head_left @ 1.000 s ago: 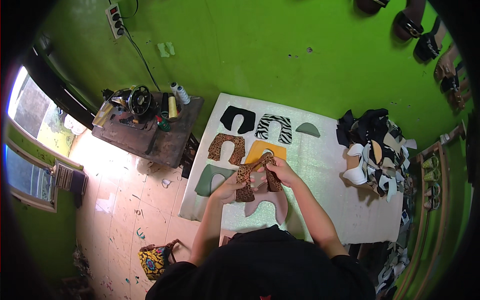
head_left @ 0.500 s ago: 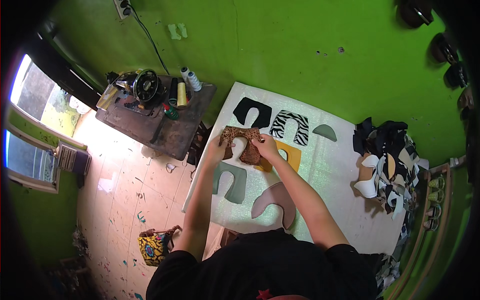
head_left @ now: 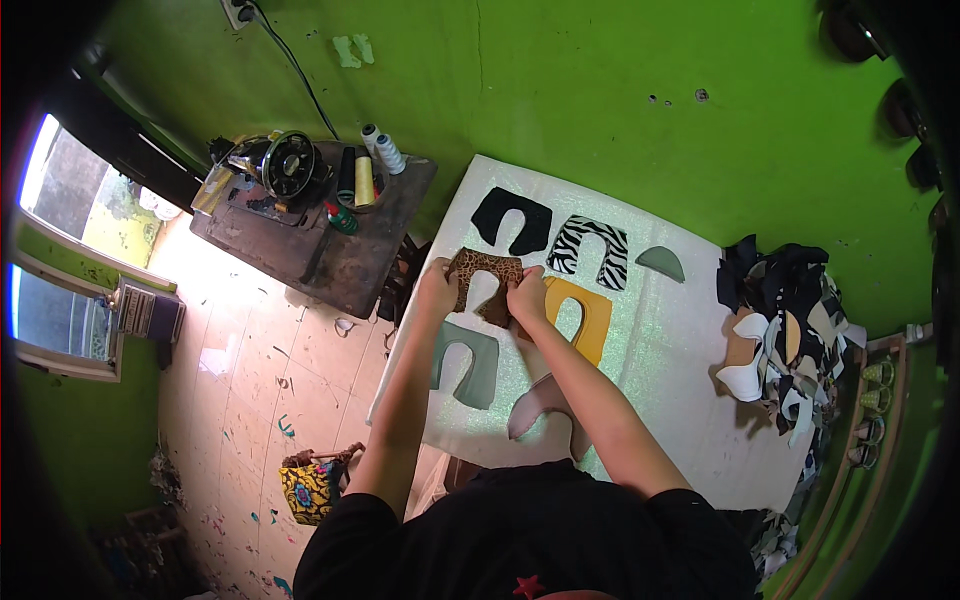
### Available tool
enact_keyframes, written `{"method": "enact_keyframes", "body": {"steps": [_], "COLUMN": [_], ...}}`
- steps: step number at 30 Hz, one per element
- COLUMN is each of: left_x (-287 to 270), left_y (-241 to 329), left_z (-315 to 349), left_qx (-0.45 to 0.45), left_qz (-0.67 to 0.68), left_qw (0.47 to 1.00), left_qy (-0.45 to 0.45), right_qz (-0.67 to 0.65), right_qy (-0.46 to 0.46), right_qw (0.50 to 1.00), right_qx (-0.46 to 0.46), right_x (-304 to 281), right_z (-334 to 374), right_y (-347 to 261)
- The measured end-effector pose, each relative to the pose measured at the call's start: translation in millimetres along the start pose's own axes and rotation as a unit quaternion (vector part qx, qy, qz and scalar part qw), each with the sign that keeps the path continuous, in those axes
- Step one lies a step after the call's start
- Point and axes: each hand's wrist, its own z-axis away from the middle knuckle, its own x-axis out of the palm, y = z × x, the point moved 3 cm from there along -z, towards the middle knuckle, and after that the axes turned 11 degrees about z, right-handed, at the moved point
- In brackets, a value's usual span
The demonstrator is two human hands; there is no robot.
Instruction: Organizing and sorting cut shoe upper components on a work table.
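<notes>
On pale table [head_left: 690,420]: leopard-print U-shaped piece [head_left: 487,261], left grip [head_left: 437,286] and right grip [head_left: 527,297] clamped on its opposite sides.
Surrounding: black piece [head_left: 509,201] above; zebra-print piece [head_left: 592,226] upper right; yellow piece [head_left: 595,318] right; grey-green piece [head_left: 480,382] below; mauve piece [head_left: 536,402] partly covered by right forearm [head_left: 607,405]; scrap heap [head_left: 785,310] far right.

One head-worn fisheye view, steeply downward over both forearms [head_left: 396,400] onto the white table [head_left: 680,385].
</notes>
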Motion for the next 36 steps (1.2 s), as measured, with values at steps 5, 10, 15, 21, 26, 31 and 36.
{"method": "enact_keyframes", "body": {"steps": [5, 10, 15, 21, 26, 31, 36], "left_x": [-1, -1, 5, 13, 30, 41, 43], "left_y": [19, 34, 28, 45, 52, 46, 43], "left_z": [8, 14, 15, 13, -11, -28, -36], "left_qx": [0.013, -0.021, -0.021, 0.05, 0.263, 0.261, 0.247], "left_qz": [-0.103, -0.225, -0.28, -0.272, -0.242, -0.29, -0.297], "left_qw": [0.995, 0.974, 0.959, 0.961, 0.926, 0.905, 0.9], "left_qy": [0.01, -0.023, -0.039, 0.016, -0.117, -0.172, -0.203], "right_qz": [0.045, 0.117, 0.217, 0.219, 0.279, 0.29, 0.287], "right_qy": [-0.026, -0.071, -0.174, -0.117, -0.069, -0.022, -0.016], "right_qw": [0.998, 0.989, 0.957, 0.96, 0.943, 0.925, 0.927], "right_qx": [-0.025, -0.061, -0.075, -0.127, -0.167, -0.244, -0.241], "right_x": [-3, -10, -8, -28, -33, -29, -22], "right_z": [6, 22, 31, 32, 11, -5, -15], "right_y": [-2, -15, -23, -38, -39, -29, -18]}}
